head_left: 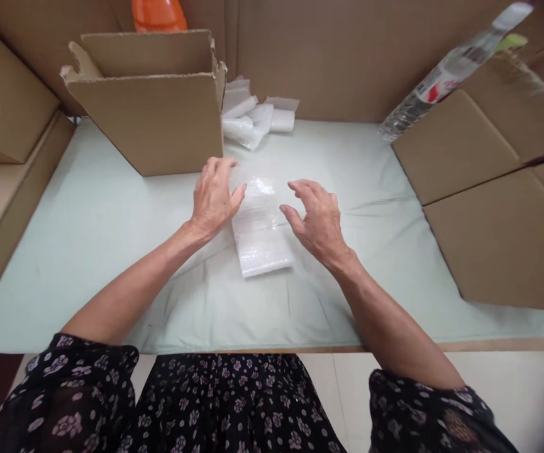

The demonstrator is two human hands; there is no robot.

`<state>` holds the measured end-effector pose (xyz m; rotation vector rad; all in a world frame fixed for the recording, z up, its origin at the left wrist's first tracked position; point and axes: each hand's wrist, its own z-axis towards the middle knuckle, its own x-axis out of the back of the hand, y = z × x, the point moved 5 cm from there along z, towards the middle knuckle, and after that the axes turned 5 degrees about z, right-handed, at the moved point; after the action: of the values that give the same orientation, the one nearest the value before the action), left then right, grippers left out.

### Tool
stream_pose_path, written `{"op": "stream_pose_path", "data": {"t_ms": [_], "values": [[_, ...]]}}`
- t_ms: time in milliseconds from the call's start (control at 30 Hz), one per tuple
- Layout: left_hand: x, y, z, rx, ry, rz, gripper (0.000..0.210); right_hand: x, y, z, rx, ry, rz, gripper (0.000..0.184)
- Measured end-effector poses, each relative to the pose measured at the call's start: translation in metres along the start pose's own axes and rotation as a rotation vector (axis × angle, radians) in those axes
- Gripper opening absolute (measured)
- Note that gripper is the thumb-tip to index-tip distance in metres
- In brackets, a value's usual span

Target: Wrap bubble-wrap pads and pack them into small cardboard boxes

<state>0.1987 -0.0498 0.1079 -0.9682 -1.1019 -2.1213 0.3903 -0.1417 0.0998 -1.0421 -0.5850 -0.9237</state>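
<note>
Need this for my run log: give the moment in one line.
translucent wrap: on green cloth; left hand: open, at its left edge, contact unclear; right hand: open, near its right edge; cardboard box: beyond left hand

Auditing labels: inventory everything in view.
Plastic wrap: 1, translucent, between hands
Wrap pieces: several, whitish, rear
Open box: 1, brown, rear left
Right box: 1, brown, right
Other cardboard: several, brown, left and rear
Bottle: 1, clear, right rear
Rear item: 1, orange, behind open box
Small item: 1, yellow-green, right rear
Cloth: 1, pale green, tabletop
Floor: 1, pale, bottom
Left hand, right hand: 1 each, bare, flanking wrap
Clothing: count unclear, black floral, bottom
</note>
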Motion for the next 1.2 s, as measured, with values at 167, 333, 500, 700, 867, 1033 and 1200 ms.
{"op": "stream_pose_path", "data": {"t_ms": [167, 333, 500, 700, 867, 1033, 1200], "values": [[-0.025, 0.002, -0.018, -0.206, -0.169, -0.046, 0.027, -0.014, -0.001, -0.003, 0.075, -0.17, 0.119, 0.036], [-0.05, -0.009, -0.035, -0.259, -0.362, -0.071, 0.027, -0.042, -0.021, -0.037, 0.185, -0.386, 0.062, 0.019], [-0.056, -0.019, -0.033, -0.255, -0.377, -0.097, 0.029, -0.013, -0.071, -0.1, 0.34, -0.419, 0.236, 0.013], [-0.045, -0.014, -0.037, -0.231, -0.329, -0.161, 0.032, 0.007, -0.093, -0.122, 0.278, -0.539, 0.329, 0.013], [0.019, 0.001, -0.095, -0.174, -0.408, -0.438, 0.047, 0.006, -0.093, -0.113, 0.237, -0.513, 0.375, 0.015], [0.053, 0.024, -0.172, 0.011, -0.659, -0.6, 0.078, -0.005, -0.091, -0.106, 0.093, -0.54, 0.522, 0.014], [0.032, 0.021, -0.181, 0.165, -0.378, -0.304, 0.053, 0.0, -0.072, -0.097, 0.027, -0.191, 0.305, 0.021]]}}
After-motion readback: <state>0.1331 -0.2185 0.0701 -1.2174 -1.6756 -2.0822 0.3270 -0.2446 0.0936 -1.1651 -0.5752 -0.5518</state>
